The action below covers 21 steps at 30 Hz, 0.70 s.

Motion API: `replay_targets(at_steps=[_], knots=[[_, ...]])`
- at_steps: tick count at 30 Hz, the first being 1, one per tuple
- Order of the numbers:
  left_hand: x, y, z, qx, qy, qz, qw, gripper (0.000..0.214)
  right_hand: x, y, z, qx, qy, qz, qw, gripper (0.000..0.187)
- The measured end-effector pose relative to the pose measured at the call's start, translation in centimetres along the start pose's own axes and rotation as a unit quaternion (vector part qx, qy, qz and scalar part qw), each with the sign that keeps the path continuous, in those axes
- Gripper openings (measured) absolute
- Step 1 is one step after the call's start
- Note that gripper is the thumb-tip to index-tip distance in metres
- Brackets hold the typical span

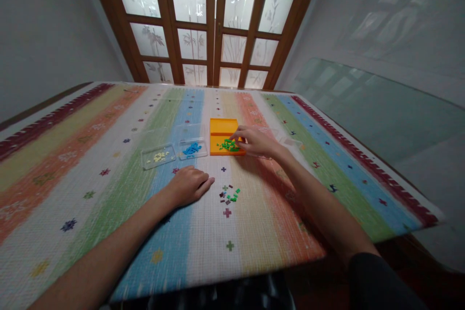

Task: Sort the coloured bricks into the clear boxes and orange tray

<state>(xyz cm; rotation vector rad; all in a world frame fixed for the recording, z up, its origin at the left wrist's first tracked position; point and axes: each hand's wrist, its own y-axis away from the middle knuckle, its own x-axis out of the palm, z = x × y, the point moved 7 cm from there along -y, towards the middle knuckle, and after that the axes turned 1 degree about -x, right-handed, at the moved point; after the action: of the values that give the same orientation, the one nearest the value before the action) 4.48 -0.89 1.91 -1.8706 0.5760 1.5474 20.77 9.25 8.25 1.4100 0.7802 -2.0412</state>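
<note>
An orange box [223, 126] with its lid folded back holds a heap of small green building bricks [225, 146]. My right hand [254, 141] reaches into this box from the right, its thumb and forefinger bent down at the bricks. Whatever lies between those fingertips is too small to make out. On the cloth, my left hand [191, 185] rests loosely curled with the thumb pointing right, and nothing shows in it. Just right of it lies a loose group of small green pieces [233, 198] and dark brown pieces [227, 202].
Left of the orange box stand a clear tray [205, 154] of blue pieces [192, 149] and another clear tray [144, 168] of pale yellow pieces [160, 157]. More clear plastic [291, 143] lies behind my right wrist. A striped tablecloth [207, 252] covers the table.
</note>
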Motion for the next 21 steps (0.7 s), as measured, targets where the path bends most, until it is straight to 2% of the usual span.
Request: replay_targets(at_steps=[6,9,13,17,21], knots=[[-0.1,-0.1,-0.1,0.002,-0.004,-0.001,1.0,0.049,1.1,3.6,3.6,-0.062,-0.058,0.055,0.995,0.023],[-0.1,0.0,-0.1,0.002,-0.011,-0.009,1.0,0.05,2.4,6.0,4.7,-0.046,-0.081,0.075,0.993,0.016],[0.1,-0.1,0.0,-0.001,-0.012,-0.006,1.0,0.049,3.8,8.7,5.8,-0.013,-0.132,0.084,0.988,0.03],[0.2,-0.1,0.1,-0.003,-0.012,-0.001,1.0,0.047,5.0,9.7,6.9,-0.035,-0.129,0.069,0.989,0.039],[0.1,-0.1,0.0,-0.002,-0.015,-0.002,1.0,0.047,5.7,9.7,7.8,-0.074,-0.105,0.052,0.99,0.038]])
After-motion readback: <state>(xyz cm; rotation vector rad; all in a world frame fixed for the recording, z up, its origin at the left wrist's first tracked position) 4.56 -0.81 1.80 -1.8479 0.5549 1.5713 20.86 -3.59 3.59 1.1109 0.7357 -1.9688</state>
